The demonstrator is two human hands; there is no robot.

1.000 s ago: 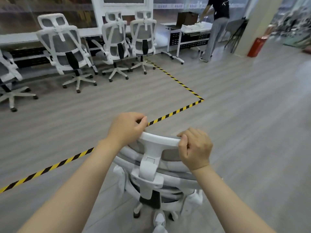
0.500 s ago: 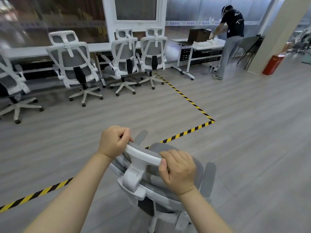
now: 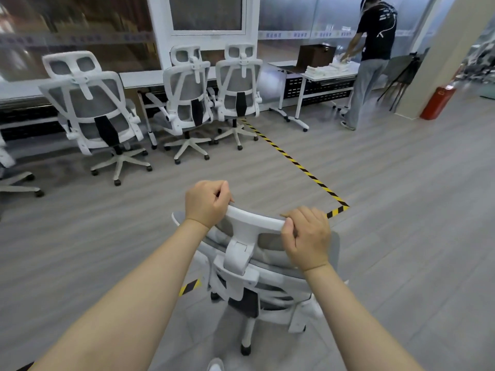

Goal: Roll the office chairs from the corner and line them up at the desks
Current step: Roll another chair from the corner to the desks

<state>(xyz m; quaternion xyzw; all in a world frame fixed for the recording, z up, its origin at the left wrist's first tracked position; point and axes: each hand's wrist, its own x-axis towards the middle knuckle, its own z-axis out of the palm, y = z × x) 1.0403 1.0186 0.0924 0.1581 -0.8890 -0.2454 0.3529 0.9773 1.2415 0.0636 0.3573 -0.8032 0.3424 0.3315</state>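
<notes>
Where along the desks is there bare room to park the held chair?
Free: the gap between the left chair and the middle chair. Crowded: the middle chair and right chair nearly touch. Both hands, left and right, grip the headrest.

Both hands on the headrest [image 3: 254,219] of a white mesh chair [image 3: 257,279]: left hand [image 3: 206,203] grips its left end, right hand [image 3: 305,236] grips the right end, fingers curled over the top bar. Chair sits on the grey floor [image 3: 401,210], straddling the yellow-black tape [image 3: 294,163]. Three more chairs [image 3: 187,103] stand backs-to-camera at the long surface [image 3: 139,80] by the window; part of a fourth at left edge. Person [image 3: 372,57] stands at a small surface [image 3: 316,73] far right, red extinguisher [image 3: 436,103] near the pillar.
</notes>
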